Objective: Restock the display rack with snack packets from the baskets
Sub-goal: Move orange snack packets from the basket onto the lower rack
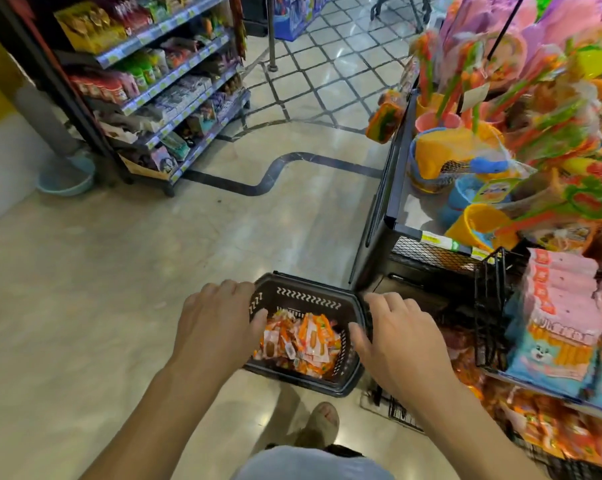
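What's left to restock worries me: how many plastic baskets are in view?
1: the dark plastic basket of snack packets, held between the left hand and right hand. Others may be out of view.

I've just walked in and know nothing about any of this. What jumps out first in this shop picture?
The left hand and right hand grip the sides of a dark basket low in the middle, heaped with orange and white snack packets. To the right, a display rack bursts with bright toy buckets above pink packets. A snack shelf stands at upper left.
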Tool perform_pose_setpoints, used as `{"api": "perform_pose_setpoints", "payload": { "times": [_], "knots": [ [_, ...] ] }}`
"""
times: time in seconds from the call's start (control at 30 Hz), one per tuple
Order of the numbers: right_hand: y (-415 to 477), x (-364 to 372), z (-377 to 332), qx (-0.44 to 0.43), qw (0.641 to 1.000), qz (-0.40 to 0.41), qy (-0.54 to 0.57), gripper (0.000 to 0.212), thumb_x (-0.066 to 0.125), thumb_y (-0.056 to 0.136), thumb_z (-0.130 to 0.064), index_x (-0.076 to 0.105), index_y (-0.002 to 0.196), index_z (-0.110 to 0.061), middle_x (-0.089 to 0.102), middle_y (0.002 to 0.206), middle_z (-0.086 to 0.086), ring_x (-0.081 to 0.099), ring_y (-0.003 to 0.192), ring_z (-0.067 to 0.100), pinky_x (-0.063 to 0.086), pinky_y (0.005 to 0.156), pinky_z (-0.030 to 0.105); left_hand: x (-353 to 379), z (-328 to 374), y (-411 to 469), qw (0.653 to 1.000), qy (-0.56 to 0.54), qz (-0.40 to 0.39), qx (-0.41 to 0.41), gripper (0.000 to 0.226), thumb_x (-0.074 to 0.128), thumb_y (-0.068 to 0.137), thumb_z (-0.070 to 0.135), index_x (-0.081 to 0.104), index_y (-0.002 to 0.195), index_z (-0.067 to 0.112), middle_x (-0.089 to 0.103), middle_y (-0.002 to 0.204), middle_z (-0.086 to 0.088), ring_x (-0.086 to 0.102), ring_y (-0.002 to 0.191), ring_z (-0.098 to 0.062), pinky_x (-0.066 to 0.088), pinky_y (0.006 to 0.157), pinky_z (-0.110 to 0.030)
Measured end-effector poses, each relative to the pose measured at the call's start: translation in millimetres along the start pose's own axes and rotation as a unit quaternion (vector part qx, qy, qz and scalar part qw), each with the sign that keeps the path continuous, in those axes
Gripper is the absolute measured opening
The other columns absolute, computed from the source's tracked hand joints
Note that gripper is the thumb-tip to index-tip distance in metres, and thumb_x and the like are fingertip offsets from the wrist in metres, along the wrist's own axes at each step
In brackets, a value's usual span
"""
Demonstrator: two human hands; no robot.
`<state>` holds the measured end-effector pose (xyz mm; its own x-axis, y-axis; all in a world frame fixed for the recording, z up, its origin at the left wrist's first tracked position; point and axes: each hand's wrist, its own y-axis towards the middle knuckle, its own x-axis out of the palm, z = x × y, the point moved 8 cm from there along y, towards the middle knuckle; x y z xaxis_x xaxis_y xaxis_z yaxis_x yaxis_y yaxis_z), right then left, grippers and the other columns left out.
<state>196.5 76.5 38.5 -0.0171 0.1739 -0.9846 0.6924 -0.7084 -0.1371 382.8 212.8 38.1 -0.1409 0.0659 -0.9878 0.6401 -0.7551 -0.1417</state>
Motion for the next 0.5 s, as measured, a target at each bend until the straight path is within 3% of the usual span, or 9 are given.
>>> {"api": "perform_pose_setpoints", "payload": {
  "times": [0.2,0.5],
  "knots": [
    [56,36,9,-0.005,1.000,-0.028,0.006,0.052,0.048,0.099,-0.055,0.052,0.140,-0.024,0.059,0.133,-0.001,0.057,0.114,0.019,0.049,0.090,0.031,35,0,44,0.999,0.006,-0.020,-0.027,0.040,0.061,0.095,0.050,0.066,0.126,0.026,0.070,0.120,0.002,0.065,0.109,-0.023,0.049,0.091,-0.041],
    [118,143,9,0.060,0.992,-0.113,0.017,0.060,0.046,0.100,-0.058,0.043,0.148,-0.023,0.052,0.143,-0.001,0.052,0.124,0.021,0.050,0.099,0.034,149,-4,123,0.993,-0.010,-0.118,0.027,0.048,0.047,0.103,0.049,0.046,0.145,0.026,0.055,0.139,0.004,0.052,0.123,-0.019,0.040,0.103,-0.035]
  ]
}}
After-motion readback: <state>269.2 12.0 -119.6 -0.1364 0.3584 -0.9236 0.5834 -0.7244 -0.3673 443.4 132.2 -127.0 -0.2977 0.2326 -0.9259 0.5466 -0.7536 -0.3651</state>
